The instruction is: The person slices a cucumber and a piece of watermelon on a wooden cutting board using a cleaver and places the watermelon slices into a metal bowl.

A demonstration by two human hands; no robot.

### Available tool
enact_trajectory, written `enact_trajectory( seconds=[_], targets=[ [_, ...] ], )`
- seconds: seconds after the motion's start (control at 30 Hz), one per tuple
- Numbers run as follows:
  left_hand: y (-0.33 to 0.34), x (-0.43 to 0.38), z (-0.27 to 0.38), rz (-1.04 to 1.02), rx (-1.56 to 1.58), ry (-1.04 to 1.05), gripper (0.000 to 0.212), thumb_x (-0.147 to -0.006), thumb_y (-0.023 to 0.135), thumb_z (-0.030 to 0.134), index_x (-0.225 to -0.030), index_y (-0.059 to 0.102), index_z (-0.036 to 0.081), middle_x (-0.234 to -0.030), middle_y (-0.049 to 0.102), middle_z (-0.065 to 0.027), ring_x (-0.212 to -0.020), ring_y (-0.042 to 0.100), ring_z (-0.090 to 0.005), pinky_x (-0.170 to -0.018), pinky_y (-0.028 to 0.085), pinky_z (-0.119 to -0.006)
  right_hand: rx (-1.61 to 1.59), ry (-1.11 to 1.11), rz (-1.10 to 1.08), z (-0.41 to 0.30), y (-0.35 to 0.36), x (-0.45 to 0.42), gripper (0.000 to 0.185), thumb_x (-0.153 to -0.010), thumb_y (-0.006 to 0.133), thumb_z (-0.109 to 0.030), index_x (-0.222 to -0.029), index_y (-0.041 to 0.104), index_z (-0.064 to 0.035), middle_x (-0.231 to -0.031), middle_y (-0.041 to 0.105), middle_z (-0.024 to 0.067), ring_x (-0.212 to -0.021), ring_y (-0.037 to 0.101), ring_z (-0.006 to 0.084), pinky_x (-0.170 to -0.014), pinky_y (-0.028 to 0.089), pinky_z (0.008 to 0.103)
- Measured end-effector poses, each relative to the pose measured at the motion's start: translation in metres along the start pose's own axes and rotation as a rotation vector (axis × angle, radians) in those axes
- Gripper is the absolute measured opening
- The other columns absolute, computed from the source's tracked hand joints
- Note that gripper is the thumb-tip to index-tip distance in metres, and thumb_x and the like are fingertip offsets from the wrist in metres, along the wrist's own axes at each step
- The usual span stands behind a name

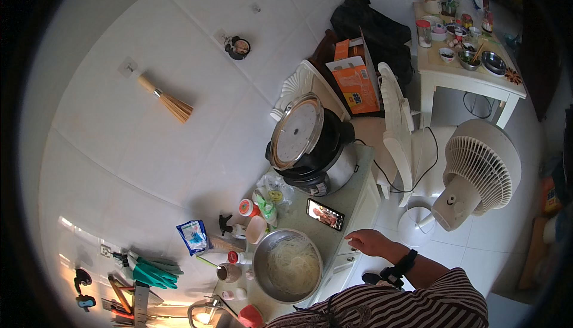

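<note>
My right hand hangs in the air by the counter's front edge, just below the smartphone. Its fingers are loosely bent and apart, and nothing shows in them. A dark band with a device is strapped to that wrist. My left hand is out of view. On the counter the phone lies with its screen lit, showing a picture. Beside it stands a steel basin with pale, translucent noodles in it. An electric pressure cooker stands at the counter's far end, its lid tilted up.
Along the wall stand a spray bottle, a red-lidded jar and a brown pot. A faucet is at the lower left. To the right are a fan, white chairs and a side table with several bowls.
</note>
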State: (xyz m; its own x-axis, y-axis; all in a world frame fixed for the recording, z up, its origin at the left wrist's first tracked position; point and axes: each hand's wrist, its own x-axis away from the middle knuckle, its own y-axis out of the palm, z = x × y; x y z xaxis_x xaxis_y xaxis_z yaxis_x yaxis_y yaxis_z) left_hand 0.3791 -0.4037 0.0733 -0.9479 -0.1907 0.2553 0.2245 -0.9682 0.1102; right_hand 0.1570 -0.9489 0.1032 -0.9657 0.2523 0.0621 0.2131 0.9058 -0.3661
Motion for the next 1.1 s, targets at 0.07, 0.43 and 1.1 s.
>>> enact_trajectory(
  seconds=[0.07, 0.43, 1.1],
  targets=[
    [0.001, 0.0, -0.001, 0.004, 0.001, 0.0, 0.051, -0.075, 0.069, 0.008, -0.12, 0.047, 0.002, -0.11, 0.056, -0.0135, -0.095, 0.057, -0.0247, -0.081, 0.05, -0.035, 0.007, -0.005, -0.002, 0.001, -0.001, 0.0, 0.03, -0.092, 0.053, -0.028, -0.115, 0.06, -0.0099, -0.096, 0.066, 0.0117, -0.09, 0.062, 0.0288, -0.08, 0.048, 0.039],
    [-0.009, 0.004, -0.007, 0.036, 0.015, -0.01, 0.05, -0.074, 0.07, 0.006, -0.119, 0.048, 0.002, -0.107, 0.058, -0.0122, -0.092, 0.059, -0.0234, -0.079, 0.051, -0.034, 0.015, -0.037, 0.005, 0.002, 0.005, -0.001, 0.03, -0.092, 0.053, -0.029, -0.115, 0.06, -0.0108, -0.094, 0.066, 0.0116, -0.089, 0.062, 0.029, -0.078, 0.049, 0.0396],
    [-0.085, 0.039, -0.044, 0.146, 0.107, 0.014, 0.048, -0.073, 0.07, 0.003, -0.116, 0.05, 0.002, -0.102, 0.06, -0.0098, -0.086, 0.062, -0.0212, -0.076, 0.053, -0.031, 0.075, -0.143, -0.084, -0.014, 0.028, -0.014, 0.029, -0.091, 0.055, -0.027, -0.112, 0.061, -0.008, -0.092, 0.065, 0.0112, -0.085, 0.063, 0.0273, -0.075, 0.049, 0.0361]
  ],
)
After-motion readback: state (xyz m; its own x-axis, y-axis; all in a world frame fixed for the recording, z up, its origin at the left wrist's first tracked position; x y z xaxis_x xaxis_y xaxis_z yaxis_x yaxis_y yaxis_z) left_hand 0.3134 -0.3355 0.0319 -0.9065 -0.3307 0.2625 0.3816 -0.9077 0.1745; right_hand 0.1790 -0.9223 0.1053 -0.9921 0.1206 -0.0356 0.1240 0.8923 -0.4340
